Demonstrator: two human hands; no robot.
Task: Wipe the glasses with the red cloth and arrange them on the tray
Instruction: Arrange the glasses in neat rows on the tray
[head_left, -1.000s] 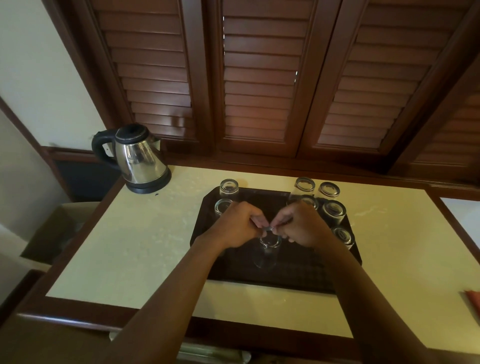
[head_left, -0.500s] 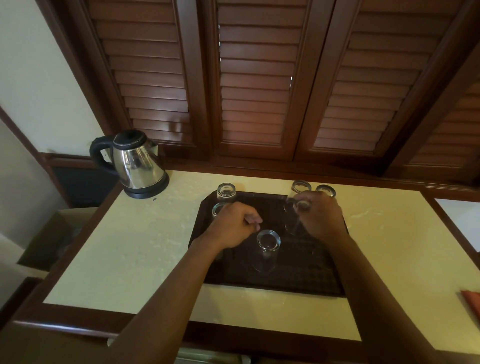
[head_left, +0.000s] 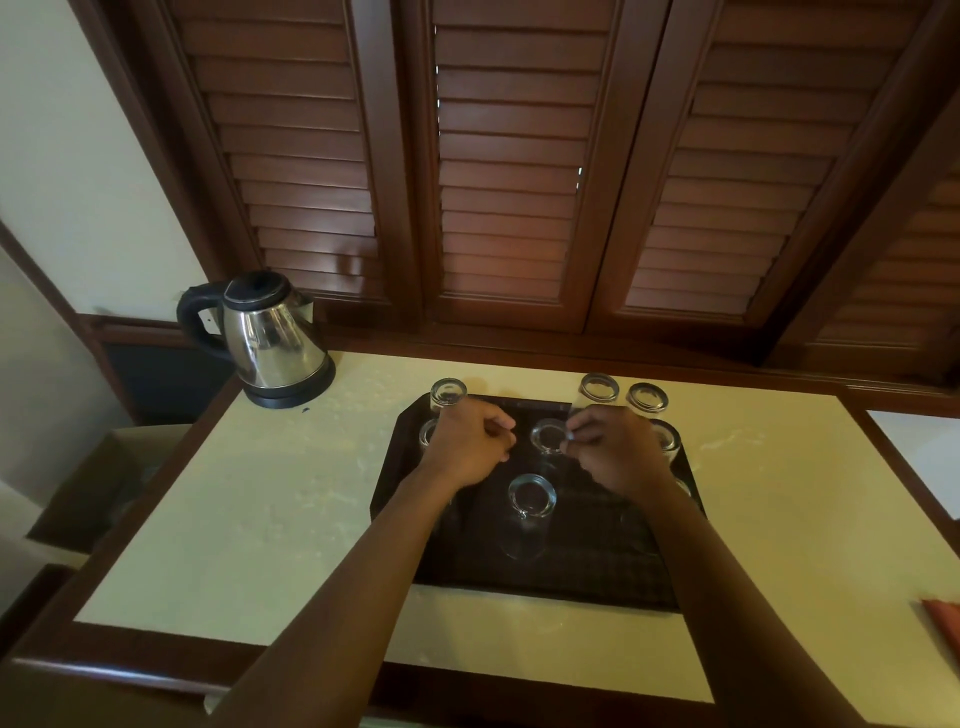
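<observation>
No readable brand, label or writing anywhere; kettle is polished steel, conical, black plastic lid, handle and base, at the far left corner of the counter; counter top is pale yellow, mottled stone-like, framed in dark glossy wood; behind it dark brown louvred wooden shutters, slats horizontal.

Tray is dark, rectangular with cut corners, faint grid texture on its floor, centred on the counter; clear round glasses on it, thick rims: near-centre glass stands alone toward the near side; mid glass between the two hands; back-left glass at the far left edge, another just below it partly hidden by the left hand; two back-right glasses side by side at the far edge; more glass rims right of the right hand, partly hidden.

Left hand fingers curled into a loose fist, holding nothing visible, hovering over the tray's left part; right hand fingers curled, fingertips pinching the rim of the mid glass on its right side.

Red cloth lies at the counter's near right edge, mostly out of frame, well apart from tray and hands.
</observation>
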